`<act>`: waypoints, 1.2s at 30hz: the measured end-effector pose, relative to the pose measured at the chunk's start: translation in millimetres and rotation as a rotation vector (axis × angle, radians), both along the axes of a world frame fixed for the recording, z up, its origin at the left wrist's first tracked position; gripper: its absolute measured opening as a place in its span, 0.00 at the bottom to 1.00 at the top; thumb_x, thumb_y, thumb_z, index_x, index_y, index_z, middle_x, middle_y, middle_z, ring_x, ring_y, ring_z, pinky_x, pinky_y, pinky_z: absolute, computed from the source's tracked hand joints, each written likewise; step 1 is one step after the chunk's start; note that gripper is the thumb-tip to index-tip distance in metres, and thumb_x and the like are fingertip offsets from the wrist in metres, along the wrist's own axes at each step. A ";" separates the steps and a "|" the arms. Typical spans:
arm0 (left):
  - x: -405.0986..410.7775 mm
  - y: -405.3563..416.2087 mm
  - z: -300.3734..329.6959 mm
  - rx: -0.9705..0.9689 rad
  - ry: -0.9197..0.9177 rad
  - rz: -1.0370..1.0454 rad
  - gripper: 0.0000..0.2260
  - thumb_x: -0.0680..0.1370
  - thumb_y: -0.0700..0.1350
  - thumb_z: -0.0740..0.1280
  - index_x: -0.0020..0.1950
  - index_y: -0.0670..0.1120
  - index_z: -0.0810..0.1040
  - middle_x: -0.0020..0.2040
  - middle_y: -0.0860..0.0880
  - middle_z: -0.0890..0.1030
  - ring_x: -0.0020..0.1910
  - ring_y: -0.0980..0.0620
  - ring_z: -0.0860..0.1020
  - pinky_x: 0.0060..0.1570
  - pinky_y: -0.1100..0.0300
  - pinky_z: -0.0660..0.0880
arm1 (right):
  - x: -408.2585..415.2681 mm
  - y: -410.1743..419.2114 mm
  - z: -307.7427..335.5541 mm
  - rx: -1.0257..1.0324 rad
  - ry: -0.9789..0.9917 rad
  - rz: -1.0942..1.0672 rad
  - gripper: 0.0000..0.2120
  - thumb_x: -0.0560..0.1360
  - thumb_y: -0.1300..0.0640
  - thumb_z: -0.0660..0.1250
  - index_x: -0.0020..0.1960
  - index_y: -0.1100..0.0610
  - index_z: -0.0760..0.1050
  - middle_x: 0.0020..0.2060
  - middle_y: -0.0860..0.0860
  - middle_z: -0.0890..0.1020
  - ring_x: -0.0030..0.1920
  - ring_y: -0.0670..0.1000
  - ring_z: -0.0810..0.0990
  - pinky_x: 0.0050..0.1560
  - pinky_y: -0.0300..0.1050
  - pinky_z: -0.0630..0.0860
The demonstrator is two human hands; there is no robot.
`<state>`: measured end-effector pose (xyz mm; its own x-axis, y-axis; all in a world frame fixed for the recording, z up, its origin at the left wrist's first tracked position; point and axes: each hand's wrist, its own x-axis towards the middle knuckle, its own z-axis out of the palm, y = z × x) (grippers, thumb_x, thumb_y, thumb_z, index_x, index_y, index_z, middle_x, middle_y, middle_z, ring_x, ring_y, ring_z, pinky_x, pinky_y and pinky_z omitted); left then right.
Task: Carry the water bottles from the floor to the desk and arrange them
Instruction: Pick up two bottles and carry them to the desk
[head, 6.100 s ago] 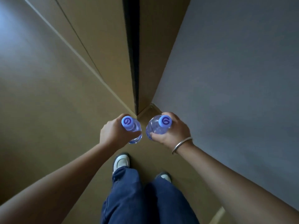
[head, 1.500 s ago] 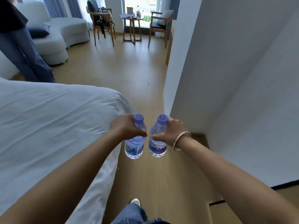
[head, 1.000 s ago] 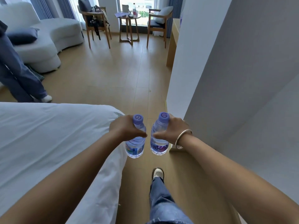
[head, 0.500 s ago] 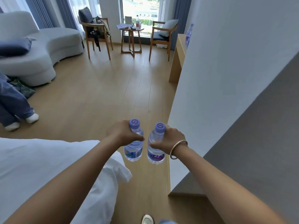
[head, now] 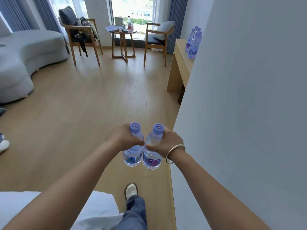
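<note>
Bottles: the left hand (head: 122, 137) grips one (head: 133, 149) by the neck, the right hand (head: 167, 141) grips another (head: 152, 151), upright and touching for easy carrying, well short of the tabletop (head: 181, 52), where more bottles (head: 193, 43) stand.

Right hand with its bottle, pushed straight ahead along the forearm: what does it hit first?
Probably nothing near: the right hand, gripping its water bottle, points up the bare wooden floor beside the white wall. The desk lies ahead, slightly right; depth is unclear.
</note>
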<state>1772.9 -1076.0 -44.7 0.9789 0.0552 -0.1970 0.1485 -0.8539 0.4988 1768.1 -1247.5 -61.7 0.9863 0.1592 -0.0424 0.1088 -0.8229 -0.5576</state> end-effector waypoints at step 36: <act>682.6 -47.9 10.9 -0.021 -0.081 -0.378 0.15 0.61 0.55 0.72 0.34 0.46 0.72 0.28 0.54 0.72 0.28 0.53 0.68 0.27 0.63 0.64 | 620.8 -39.5 4.7 0.169 0.118 -0.554 0.17 0.59 0.42 0.70 0.43 0.48 0.71 0.32 0.44 0.75 0.33 0.46 0.75 0.30 0.38 0.66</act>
